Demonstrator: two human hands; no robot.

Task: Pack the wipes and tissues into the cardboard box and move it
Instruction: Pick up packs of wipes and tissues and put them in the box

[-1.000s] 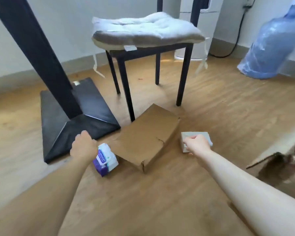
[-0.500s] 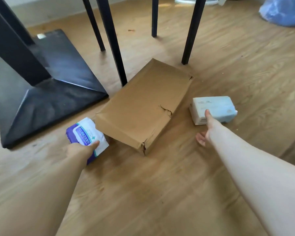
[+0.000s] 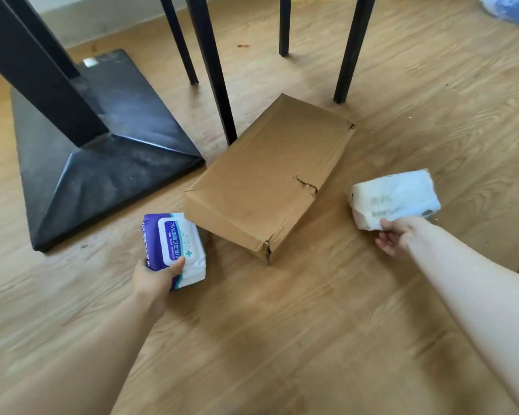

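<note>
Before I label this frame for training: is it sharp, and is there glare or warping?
Head view: the box and wipes are fairly sharp, the floor near the forearms is smeared; soft sheen on the black base, the tissue pack nearly washed out; wide-angle lens splays the chair legs.

Both bare forearms reach forward and down, spread apart. The left hand (image 3: 155,277) closes on a purple-and-white soft pack of wipes (image 3: 174,245), thumb across its face. The right hand (image 3: 397,238) pinches the near edge of a white-and-blue soft tissue pack (image 3: 394,199).
</note>
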